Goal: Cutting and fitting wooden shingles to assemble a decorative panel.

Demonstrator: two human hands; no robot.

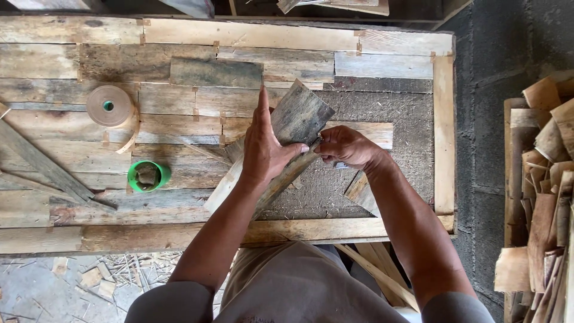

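My left hand (266, 149) presses flat on a weathered grey wood board (299, 116) that lies slanted across the workbench, index finger stretched upward along it. My right hand (347, 146) is curled tight at the board's right edge, fingers closed around a small item that I cannot make out. Under the board lies a longer pale plank (224, 191), also slanted. A second grey board (215, 73) rests flat further back on the bench.
A roll of tan tape (109, 106) and a green tape roll (147, 176) sit on the left of the rough plank workbench (299, 230). A thin grey slat (45, 164) lies at far left. Stacked wood offcuts (541, 197) stand at right; chips litter the floor (95, 278).
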